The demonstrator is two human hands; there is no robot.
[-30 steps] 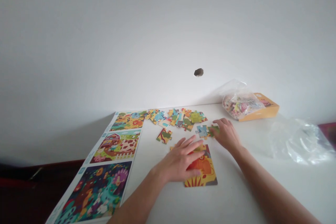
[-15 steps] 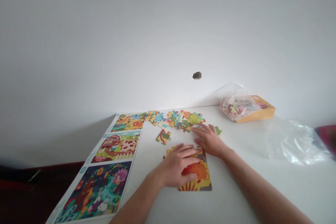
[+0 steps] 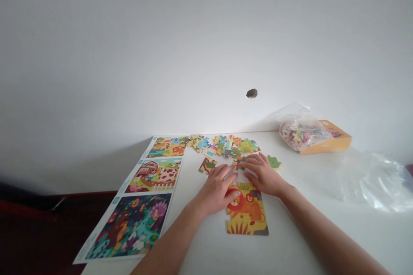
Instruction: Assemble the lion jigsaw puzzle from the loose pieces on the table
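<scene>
Fingers stretched out, my left hand point(image 3: 215, 192) lies at the upper left edge of a joined jigsaw section point(image 3: 248, 217). This section shows orange lions on yellow, and my left thumb rests over one lion. My right hand point(image 3: 264, 175) is just above the section, its fingers extended. Its fingertips touch a small jigsaw piece point(image 3: 238, 163), partly covered. Further left is a loose red-and-green piece point(image 3: 206, 165), close to my left fingertips. A green piece point(image 3: 274, 162) lies right of my right hand. Beyond my hands, several loose pieces point(image 3: 226, 146) lie heaped. What is under my left palm is hidden.
A picture sheet point(image 3: 176, 180) with three printed scenes lies along the table's left edge. At the back right, a clear bag point(image 3: 301, 133) of pieces rests on an orange box point(image 3: 329, 145). Crumpled clear plastic point(image 3: 380, 184) lies at right. A wall point(image 3: 206, 51) stands behind.
My left hand has slid up and left, uncovering the lions on the joined section. My right hand has drawn slightly nearer, fingertips on a piece. The whole view has shifted slightly.
</scene>
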